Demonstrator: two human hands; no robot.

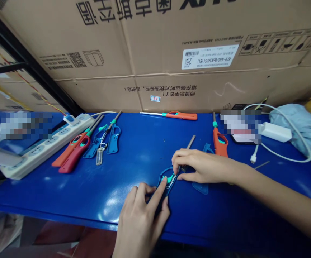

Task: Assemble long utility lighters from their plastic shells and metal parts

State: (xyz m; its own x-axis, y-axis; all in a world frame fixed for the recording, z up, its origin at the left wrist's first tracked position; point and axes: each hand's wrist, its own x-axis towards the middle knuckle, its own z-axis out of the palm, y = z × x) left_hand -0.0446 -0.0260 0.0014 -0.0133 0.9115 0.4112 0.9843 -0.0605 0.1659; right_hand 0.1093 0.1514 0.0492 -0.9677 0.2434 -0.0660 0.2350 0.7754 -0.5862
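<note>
Near the table's front, an opened blue gas lighter (160, 174) lies between my hands, its white wires and green trigger (167, 179) exposed. My left hand (144, 208) grips the handle end, with a finger by the trigger. Fingers of my right hand (193, 165) are pinched at the neck, where the metal tube (191, 142) points away from me; what exactly they pinch is partly hidden. Under my right wrist lies a loose blue handle half (201, 187), partly covered by the hand.
At left are a white power strip (64, 134), orange and red lighters (76, 152) and another dismantled blue lighter (113, 139). Orange lighters lie at the back (183, 115) and right (220, 142). A phone (241, 127), white charger (276, 132) and cable sit at right. Cardboard (155, 46) stands behind.
</note>
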